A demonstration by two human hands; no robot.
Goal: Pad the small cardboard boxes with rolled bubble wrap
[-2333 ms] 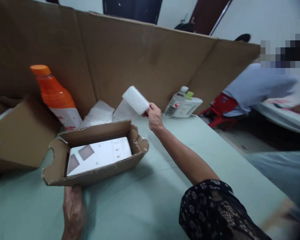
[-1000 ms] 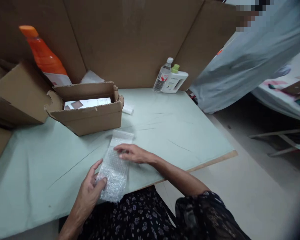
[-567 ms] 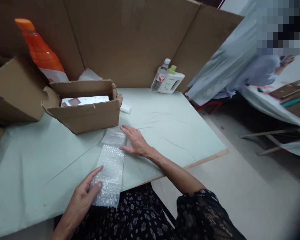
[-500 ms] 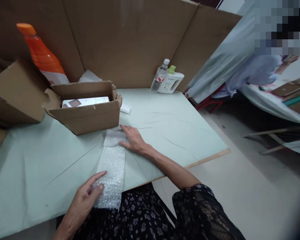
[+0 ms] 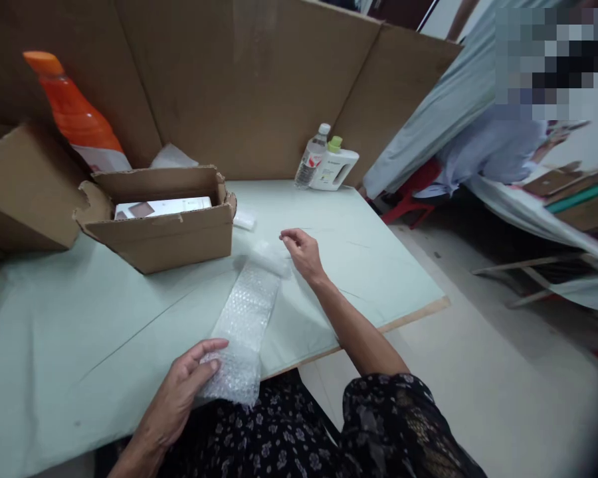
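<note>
A long clear bubble-wrap bag (image 5: 252,299) stretches from the table's front edge up toward the cardboard box. Its near end hangs slightly over the edge, gripped between the thumb and fingers of my left hand (image 5: 187,378). At the far end lies a smoother, see-through flap (image 5: 272,257). Just right of that flap, my right hand (image 5: 303,252) is raised with thumb and fingertips pinched together. Whatever is in that pinch is too thin or too clear to make out.
An open cardboard box (image 5: 184,239) holds a white printed box (image 5: 164,207). Behind it stands an orange bottle (image 5: 82,116). A small clear roll (image 5: 244,220) lies beside the box. At the back are a water bottle (image 5: 311,159) and a white jug (image 5: 335,169). Another person sits at far right.
My right hand has lifted off the bag's far end and moved right, its fingers now pinched. The bag's far end has swung right, and my left hand has shifted slightly right.
</note>
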